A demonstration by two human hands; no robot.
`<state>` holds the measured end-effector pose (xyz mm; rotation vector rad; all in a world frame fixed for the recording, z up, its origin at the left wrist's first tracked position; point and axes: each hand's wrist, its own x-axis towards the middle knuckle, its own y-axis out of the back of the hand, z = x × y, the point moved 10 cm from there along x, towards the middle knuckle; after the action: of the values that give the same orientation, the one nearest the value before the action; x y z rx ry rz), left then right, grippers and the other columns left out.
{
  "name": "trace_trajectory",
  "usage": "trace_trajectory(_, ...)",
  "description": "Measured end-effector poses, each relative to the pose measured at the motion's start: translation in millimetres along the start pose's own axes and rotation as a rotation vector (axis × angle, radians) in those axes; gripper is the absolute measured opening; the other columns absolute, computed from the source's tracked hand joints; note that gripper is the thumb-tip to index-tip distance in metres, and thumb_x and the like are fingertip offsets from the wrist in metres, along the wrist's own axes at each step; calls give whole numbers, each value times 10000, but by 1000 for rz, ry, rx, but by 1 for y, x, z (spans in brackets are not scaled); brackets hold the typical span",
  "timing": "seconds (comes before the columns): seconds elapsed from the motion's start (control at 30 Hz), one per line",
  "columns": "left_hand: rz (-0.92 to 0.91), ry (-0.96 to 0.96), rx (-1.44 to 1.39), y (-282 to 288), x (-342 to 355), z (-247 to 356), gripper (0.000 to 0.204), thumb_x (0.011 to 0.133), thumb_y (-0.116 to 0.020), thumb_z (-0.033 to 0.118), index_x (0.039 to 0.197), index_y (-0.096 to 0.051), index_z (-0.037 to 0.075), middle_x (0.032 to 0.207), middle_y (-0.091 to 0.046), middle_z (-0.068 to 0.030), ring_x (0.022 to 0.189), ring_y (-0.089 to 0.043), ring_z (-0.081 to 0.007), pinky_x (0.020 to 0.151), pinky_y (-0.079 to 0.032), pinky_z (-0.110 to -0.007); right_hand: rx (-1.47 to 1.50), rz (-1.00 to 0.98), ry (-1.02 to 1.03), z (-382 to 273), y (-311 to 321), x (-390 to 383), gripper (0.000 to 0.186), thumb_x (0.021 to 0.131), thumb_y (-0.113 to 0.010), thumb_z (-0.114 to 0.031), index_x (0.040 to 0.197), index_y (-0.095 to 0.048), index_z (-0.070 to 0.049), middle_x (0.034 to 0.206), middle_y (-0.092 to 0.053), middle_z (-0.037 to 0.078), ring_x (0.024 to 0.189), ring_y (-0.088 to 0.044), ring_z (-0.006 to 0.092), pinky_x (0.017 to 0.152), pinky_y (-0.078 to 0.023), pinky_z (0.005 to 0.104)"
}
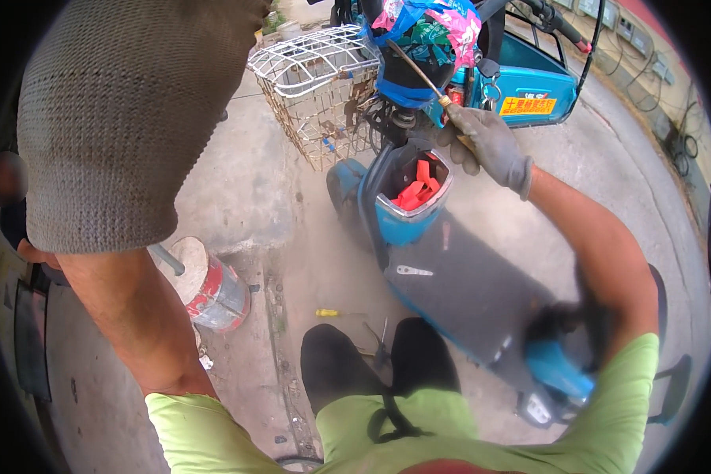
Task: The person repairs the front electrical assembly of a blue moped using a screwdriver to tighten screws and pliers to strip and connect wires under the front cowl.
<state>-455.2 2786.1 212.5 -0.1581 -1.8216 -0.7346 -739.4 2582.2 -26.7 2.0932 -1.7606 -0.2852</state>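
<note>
My left hand, in a grey knit glove, is raised very close to the camera. Its fingers lie outside the picture, so what they do is hidden. My right hand, in a grey work glove, is closed around a long thin screwdriver. The shaft slants up and left in front of a blue and pink plastic bag at the front of a teal scooter. Below that hand, an uncovered front compartment holds orange-red pieces. A bunch of keys hangs just above the glove.
A wire basket stands left of the bag, a teal cargo box behind. On the scooter's dark floorboard lies a pale flat piece. A yellow-handled screwdriver is on the ground; a red-and-white drum stands left.
</note>
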Motion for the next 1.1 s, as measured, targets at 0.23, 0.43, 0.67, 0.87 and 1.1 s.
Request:
trace_trajectory(0.23, -17, 13, 5, 2, 4, 8, 216, 940, -745, 54, 1150, -769, 12, 978, -775, -162, 829, -778, -288, 749, -611, -380, -208, 183, 431, -90, -1, -7, 590, 1135, -552, -537, 990, -745, 2, 697, -669, 40, 556, -637, 103, 490, -493, 262)
trace_trajectory(0.43, -25, 16, -12, -18, 7, -1, 206, 936, -745, 49, 1137, -770, 10, 972, -773, -162, 826, -777, -290, 747, -610, -382, -124, 59, 40, -31, -6, -24, 678, 1097, -557, -645, 1015, -730, 6, 717, -656, 41, 561, -625, 102, 522, -541, 275)
trace_trajectory(0.67, -16, 2, 40, 1, 6, 5, 194, 931, -745, 43, 1120, -771, 8, 965, -771, -161, 821, -775, -291, 744, -608, -385, 71, -32, 2, -53, -13, -54, 749, 1117, -469, -673, 1027, -732, 22, 717, -633, 52, 530, -575, 98, 514, -538, 257)
trace_trajectory(0.87, -6, 4, 19, -12, 4, 6, 184, 927, -745, 37, 1106, -772, 6, 959, -769, -160, 817, -774, -293, 741, -607, -388, 119, 81, -108, -45, 24, -72, 780, 1127, -416, -678, 1046, -748, 22, 717, -632, 55, 527, -581, 124, 520, -522, 257)
trace_trajectory(1.1, 1, -4, 55, -1, 6, 10, 172, 922, -745, 31, 1090, -773, 4, 952, -767, -160, 812, -772, -294, 738, -606, -391, 47, -24, -137, -60, 32, -68, 758, 1137, -427, -645, 1053, -773, 24, 660, -613, 18, 473, -543, 108, 482, -491, 271)
